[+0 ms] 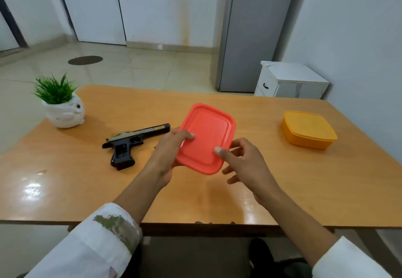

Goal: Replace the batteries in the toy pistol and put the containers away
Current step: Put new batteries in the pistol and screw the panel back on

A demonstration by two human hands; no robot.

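Observation:
A red rectangular plastic container, lid on top, is held above the middle of the wooden table. My left hand grips its left edge with the thumb on the lid. My right hand touches its near right corner with the thumb, the other fingers spread apart below. A black and gold toy pistol lies on its side to the left, barrel pointing right. A small yellow object peeks out beside my left hand. A closed orange container sits at the right of the table.
A white pot with a green plant stands at the table's far left corner. Beyond the table are a grey refrigerator and a white bedside cabinet against the right wall.

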